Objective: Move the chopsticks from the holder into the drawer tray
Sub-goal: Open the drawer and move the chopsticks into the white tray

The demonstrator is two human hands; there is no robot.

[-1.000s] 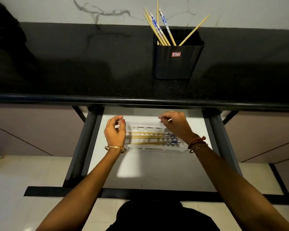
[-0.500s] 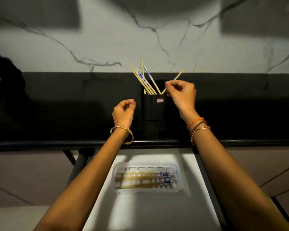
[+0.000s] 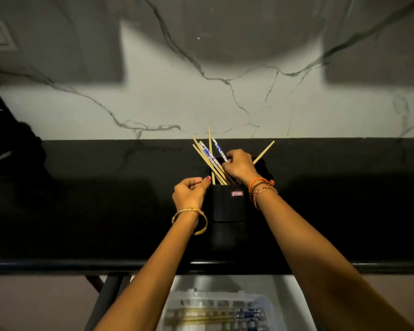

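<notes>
The black holder (image 3: 227,201) is seen on the dark counter (image 3: 81,211), w/ chopsticks (image 3: 209,161) fanned out toward 11 o'clock and one stick off at 1. A blue-patterned stick is pinched by the right hand (image 3: 240,167), fingertips partly hidden. The left hand (image 3: 189,193) is curled at the holder's 9 o'clock side; contact can't be told. The drawer tray (image 3: 215,311) at 6 is blurred and cut off, some sticks laid inside.

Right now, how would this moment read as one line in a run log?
phase: picking from holder | right hand: pinching blue-patterned chopstick | left hand: curled beside holder, holding nothing | tray: partly filled
</notes>
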